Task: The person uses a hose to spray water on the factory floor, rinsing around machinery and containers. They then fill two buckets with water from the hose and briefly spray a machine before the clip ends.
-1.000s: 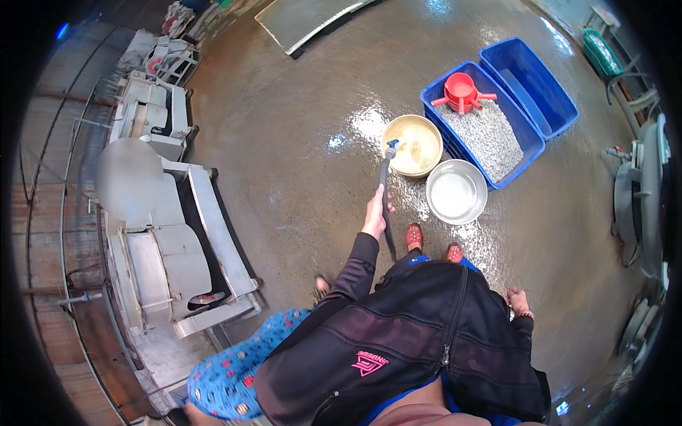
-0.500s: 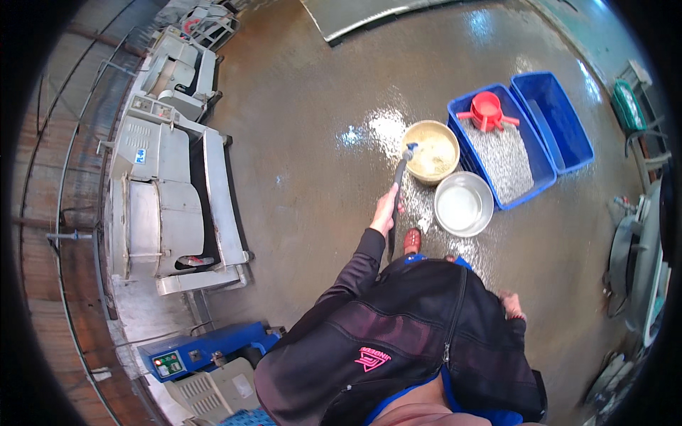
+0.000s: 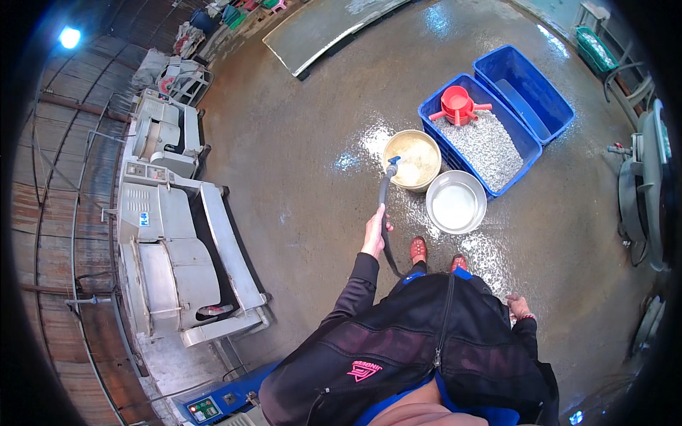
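My left hand [image 3: 374, 231] is closed around a dark grey hose [image 3: 383, 192]. The hose's blue valve [image 3: 394, 162] hangs over the beige bucket [image 3: 388, 172], which has pale, foamy liquid inside. My right hand [image 3: 520, 307] hangs low beside my body, holding nothing that I can see, its fingers loosely apart. Just right of the bucket is a round metal basin [image 3: 481, 215] with cloudy whitish liquid. Beyond it a blue tub [image 3: 529, 169] contains a mass of small silvery-grey pieces [image 3: 490, 149], with red handled scoops [image 3: 458, 105] on top.
A second blue tub [image 3: 565, 106] stands against the first. Grey metal machines [image 3: 177, 270] line the left wall. A flat grey platform [image 3: 320, 35] lies at the far side, and metal equipment [image 3: 643, 184] stands at the right. The concrete floor [image 3: 305, 156] is wet.
The view has shifted, bringing more of the far floor and both red shoes into sight. My left hand keeps the hose over the beige bucket; my right hand stays low by my side.
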### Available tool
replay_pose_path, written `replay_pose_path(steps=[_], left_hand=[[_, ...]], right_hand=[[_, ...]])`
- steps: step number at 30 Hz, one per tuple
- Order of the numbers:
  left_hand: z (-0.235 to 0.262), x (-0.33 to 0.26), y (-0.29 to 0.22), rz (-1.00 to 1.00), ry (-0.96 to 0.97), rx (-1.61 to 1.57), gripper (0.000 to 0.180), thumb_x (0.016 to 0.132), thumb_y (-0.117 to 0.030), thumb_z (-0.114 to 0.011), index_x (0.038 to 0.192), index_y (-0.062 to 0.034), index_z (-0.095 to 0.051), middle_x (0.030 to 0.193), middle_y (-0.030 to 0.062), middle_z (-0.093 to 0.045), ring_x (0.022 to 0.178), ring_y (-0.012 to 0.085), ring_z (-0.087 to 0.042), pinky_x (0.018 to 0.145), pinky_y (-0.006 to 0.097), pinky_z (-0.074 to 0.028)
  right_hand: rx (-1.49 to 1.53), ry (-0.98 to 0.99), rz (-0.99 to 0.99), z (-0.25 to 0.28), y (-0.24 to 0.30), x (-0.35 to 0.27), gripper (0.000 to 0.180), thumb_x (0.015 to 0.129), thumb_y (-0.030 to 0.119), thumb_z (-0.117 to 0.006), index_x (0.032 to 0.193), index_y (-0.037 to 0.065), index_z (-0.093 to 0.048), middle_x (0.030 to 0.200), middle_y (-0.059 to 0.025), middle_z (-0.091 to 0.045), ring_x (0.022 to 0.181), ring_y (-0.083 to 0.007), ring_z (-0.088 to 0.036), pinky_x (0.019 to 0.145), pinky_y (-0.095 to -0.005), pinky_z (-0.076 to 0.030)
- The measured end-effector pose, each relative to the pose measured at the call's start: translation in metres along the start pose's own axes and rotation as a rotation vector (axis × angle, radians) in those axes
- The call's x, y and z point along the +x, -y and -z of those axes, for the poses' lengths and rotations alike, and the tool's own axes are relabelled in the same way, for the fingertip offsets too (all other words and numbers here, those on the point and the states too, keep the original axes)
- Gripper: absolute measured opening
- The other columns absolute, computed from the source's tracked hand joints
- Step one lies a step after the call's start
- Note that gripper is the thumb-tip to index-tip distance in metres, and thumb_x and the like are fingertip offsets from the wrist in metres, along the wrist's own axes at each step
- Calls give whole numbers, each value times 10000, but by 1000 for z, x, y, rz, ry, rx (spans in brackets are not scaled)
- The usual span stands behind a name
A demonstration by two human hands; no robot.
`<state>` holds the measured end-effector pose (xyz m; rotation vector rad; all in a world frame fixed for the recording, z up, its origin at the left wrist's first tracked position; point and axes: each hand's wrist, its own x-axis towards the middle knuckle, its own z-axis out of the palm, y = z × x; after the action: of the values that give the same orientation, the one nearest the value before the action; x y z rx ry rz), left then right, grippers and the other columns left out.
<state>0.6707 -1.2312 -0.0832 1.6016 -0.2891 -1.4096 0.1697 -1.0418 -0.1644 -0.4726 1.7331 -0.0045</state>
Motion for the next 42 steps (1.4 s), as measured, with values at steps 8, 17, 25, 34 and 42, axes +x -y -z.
replay_pose_path(steps=[8, 17, 25, 34, 42], left_hand=[[-5, -9, 2, -19, -49, 15, 414, 814, -451, -599, 780, -42, -543, 584, -1, -461, 486, 88, -460, 481, 230, -427], [-6, -15, 4, -58, -64, -54, 443, 814, -477, -581, 777, -38, -538, 562, 1, -457, 481, 95, -466, 482, 248, -442], [-7, -8, 3, -41, -80, -69, 491, 824, -515, -540, 795, -25, -544, 524, 3, -454, 454, 110, -458, 491, 259, -437], [10, -3, 4, -209, -21, -9, 514, 824, -561, -500, 634, -82, -505, 485, -12, -420, 395, 98, -390, 386, 263, -303], [37, 1, 26, -146, -67, 21, 582, 800, -584, -514, 676, -16, -549, 477, 8, -420, 395, 112, -412, 382, 269, -337]], right_hand=[[-25, -4, 15, 18, -10, 5, 367, 841, 111, -438, 1201, 117, -510, 667, -59, -582, 476, -150, -537, 414, -295, -448], [-114, -7, 72, 24, 31, -1, 354, 866, 165, -462, 1214, 107, -497, 684, -38, -572, 482, -124, -513, 408, -289, -429], [-98, 45, 293, 23, 25, 18, 270, 863, 232, -479, 1052, 70, -583, 578, -50, -557, 398, -121, -465, 383, -272, -402], [-508, -126, 499, 21, 133, 47, 243, 809, 222, -512, 945, 22, -520, 741, -155, -591, 624, -248, -536, 571, -368, -401], [-684, -256, 993, -44, 256, -15, 421, 765, 134, -546, 1171, 29, -502, 911, -212, -617, 819, -361, -573, 730, -442, -423]])
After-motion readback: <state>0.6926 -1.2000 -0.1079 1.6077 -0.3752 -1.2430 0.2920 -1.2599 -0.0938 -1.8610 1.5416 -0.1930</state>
